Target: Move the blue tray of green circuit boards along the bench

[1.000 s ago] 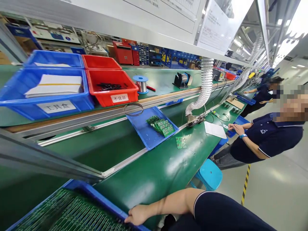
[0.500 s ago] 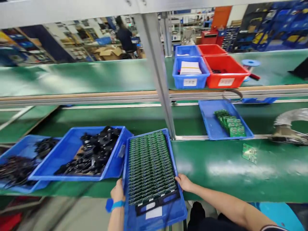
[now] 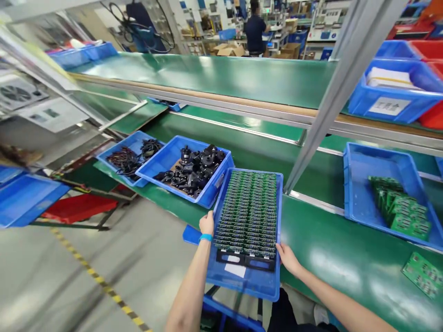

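My left hand [image 3: 206, 224], with a blue band at the wrist, grips the left rim of a blue plastic tray [image 3: 242, 289]. On the opposite rim my right hand [image 3: 288, 258] is closed, its fingers partly hidden by the tray wall. Rows of upright green circuit boards [image 3: 247, 212] fill most of the tray. At its near end lie a black slotted frame [image 3: 245, 261] and a white paper label [image 3: 235, 270]. The tray's near part juts out past the bench edge.
To the left stand a blue bin of black parts [image 3: 197, 170] and a blue bin of cables [image 3: 129, 159]. Right of the upright metal post [image 3: 325, 110] sits a blue tray with boards [image 3: 367, 203]. A loose circuit board [image 3: 422, 274] lies on the green bench [image 3: 325, 244]. A person [image 3: 255, 30] is behind.
My view has swung left, so the bench things appear farther right and the floor shows. Both hands still hold the tray, which sits at a slightly different angle in view.
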Motion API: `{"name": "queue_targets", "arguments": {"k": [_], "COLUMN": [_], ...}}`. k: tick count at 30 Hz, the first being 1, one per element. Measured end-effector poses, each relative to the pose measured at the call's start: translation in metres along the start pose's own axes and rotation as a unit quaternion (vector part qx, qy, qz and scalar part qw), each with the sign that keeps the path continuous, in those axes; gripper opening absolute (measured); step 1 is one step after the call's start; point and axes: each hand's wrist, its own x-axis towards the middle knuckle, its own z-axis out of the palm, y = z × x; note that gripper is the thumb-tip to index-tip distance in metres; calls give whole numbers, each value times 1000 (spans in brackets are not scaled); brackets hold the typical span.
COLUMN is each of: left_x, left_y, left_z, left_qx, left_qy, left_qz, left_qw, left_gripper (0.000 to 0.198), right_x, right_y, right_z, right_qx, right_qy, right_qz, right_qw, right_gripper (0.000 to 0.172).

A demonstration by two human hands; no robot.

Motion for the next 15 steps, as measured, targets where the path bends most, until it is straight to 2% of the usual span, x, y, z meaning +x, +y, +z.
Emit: {"name": "queue_targets", "arguments": {"k": [3,6,7,10,15], "left_x": [10,19,21,23,14], "left_y": [8,16,18,19,23], "left_z": [-6,-10,-11,-12,-22], "left_qx": [14,20,18,31,84], "left_qy": [-6,-16,-21,-34,-81], "left_qz": [-1,-12,-18,-15,80], "left_qw": [1000,1000,999,999,990], "left_gripper": [42,44,45,45,46], "right_x": [3,-1,-4,-5,6], "right_y": [-6,-19,-23,-26,-15], "right_z": [10,15,15,14,6], "right_qx": [29,55,62,77,91], "right_qy": [-21,-18,-15,-15,-52], "right_qz": [1,4,8,13,14], "right_qw": [999,998,998,997,994], "right_gripper": [31,70,76,68,63]}}
